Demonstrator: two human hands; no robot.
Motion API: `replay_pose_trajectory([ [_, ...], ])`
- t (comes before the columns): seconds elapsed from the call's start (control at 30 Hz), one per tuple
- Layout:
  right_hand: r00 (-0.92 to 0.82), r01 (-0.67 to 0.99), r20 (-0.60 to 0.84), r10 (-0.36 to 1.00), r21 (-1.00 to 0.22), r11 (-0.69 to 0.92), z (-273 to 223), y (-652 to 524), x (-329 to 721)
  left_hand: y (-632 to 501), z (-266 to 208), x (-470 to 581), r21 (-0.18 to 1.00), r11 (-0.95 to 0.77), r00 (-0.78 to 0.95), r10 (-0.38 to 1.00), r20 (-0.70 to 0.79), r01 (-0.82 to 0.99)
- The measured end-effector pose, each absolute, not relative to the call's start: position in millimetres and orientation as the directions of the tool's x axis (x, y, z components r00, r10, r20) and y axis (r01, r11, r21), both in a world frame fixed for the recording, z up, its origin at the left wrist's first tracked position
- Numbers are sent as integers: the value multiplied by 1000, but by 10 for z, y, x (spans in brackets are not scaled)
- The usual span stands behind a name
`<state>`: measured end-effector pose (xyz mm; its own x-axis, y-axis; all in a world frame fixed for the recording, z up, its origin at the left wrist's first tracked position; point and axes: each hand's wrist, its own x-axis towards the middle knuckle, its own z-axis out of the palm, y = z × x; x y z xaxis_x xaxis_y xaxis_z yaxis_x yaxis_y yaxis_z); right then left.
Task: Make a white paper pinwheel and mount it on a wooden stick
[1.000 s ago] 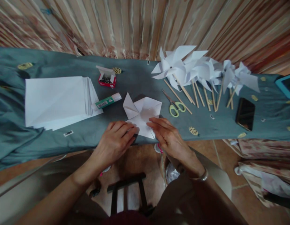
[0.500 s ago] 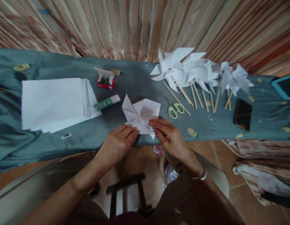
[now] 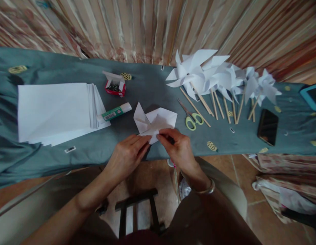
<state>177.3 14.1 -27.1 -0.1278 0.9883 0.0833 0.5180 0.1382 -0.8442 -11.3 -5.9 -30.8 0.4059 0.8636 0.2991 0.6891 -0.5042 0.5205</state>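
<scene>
A folded sheet of white paper [image 3: 161,117] lies near the front edge of the cloth-covered table, one pointed flap standing up at its left. My left hand [image 3: 129,151] pinches its near left part between thumb and fingers. On the near right part, my right hand [image 3: 177,144] grips the paper with thumb and forefinger, close to the left fingertips. Part of the near edge is hidden beneath both hands. Scissors with green handles [image 3: 192,119] rest to the right of the paper. A glue stick [image 3: 117,111] lies to its left, against a stack of white paper [image 3: 54,112].
An opened red box of small dark pieces [image 3: 115,86] stands behind the glue stick. Several white paper pinwheels [image 3: 189,73] on wooden sticks line the back right. A phone [image 3: 268,127] lies at the right, with a blue-framed device [image 3: 312,97] beyond. A dark stool [image 3: 136,200] is below.
My right hand has shifted slightly left and pinches the paper nearer to my left hand. The near part of the paper is now lifted and folded. The camera view has shifted slightly.
</scene>
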Motion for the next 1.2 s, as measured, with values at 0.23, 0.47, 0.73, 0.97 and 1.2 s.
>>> replay_pose_trajectory([
  [0.23,-145,658,152,978,-724,210,-232,144,1710,-59,-306,-131,540,-518,426,854,297,663],
  [0.47,-307,723,317,897,-535,436,-229,127,1719,-58,-308,-130,557,-508,455,856,244,657],
  [0.73,-310,745,383,870,-470,473,-253,100,1724,-39,-308,-122,563,-487,435,869,236,668],
  [0.97,-319,749,309,896,-498,438,-261,96,1721,-24,-287,-115,560,-476,426,876,228,678],
  [1.2,-347,766,300,889,-456,453,-250,98,1709,-15,-270,-114,571,-471,423,877,226,672],
])
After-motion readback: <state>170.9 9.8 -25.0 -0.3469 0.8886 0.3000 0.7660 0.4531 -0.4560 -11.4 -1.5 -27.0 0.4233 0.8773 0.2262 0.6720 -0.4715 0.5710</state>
